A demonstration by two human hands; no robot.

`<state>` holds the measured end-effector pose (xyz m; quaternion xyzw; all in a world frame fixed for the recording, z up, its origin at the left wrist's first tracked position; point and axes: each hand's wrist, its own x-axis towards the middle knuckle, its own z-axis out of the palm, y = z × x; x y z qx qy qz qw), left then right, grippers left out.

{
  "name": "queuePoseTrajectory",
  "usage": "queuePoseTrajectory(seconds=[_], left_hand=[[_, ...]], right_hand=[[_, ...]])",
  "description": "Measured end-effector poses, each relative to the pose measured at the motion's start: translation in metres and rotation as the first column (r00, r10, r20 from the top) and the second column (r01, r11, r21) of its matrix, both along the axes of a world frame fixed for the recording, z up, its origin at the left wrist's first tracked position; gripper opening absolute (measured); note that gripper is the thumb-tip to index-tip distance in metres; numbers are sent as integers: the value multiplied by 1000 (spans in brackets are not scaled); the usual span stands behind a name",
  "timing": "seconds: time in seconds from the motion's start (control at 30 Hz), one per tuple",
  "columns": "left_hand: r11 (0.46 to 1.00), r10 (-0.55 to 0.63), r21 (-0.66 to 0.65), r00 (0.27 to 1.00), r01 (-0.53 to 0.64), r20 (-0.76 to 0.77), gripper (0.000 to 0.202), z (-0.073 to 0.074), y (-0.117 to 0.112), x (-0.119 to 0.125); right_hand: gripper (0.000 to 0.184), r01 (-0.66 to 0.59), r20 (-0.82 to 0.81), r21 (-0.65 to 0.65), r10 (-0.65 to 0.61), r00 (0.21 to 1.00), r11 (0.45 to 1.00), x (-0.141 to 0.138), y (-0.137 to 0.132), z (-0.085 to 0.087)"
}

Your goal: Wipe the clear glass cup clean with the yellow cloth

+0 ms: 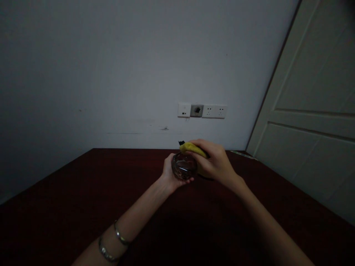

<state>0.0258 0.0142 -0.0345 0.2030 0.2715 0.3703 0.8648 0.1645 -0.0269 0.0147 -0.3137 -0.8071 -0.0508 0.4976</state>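
Near the far edge of the table, my left hand [168, 173] is closed around a clear, round glass [184, 168] with its fingers under and beside it. The glass is held above the tabletop. My right hand [215, 160] pinches a yellow cloth [192, 148] with a black bit at its tip. The cloth lies against the upper right rim of the glass, and part of it hangs below my right palm. Dim light hides the inside of the glass.
A dark red table [111, 192] spreads beneath my arms. Behind it rises a pale wall with a row of sockets [202, 111]. A panelled white door [310, 122] stands at right. A thin flat strip [244, 155] lies at the table's far right edge.
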Motion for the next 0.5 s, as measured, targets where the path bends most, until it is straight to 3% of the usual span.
queuePoseTrajectory(seconds=[0.27,0.5], left_hand=[[991,124,-28,985,-128,-124,40,-1,-3,4],[978,200,-36,977,-203,-76,33,-1,-5,4]], right_hand=[[17,-197,87,-191,216,973,962,-15,-4,-5],[19,-185,155,-265,231,960,946,-20,-5,-4]])
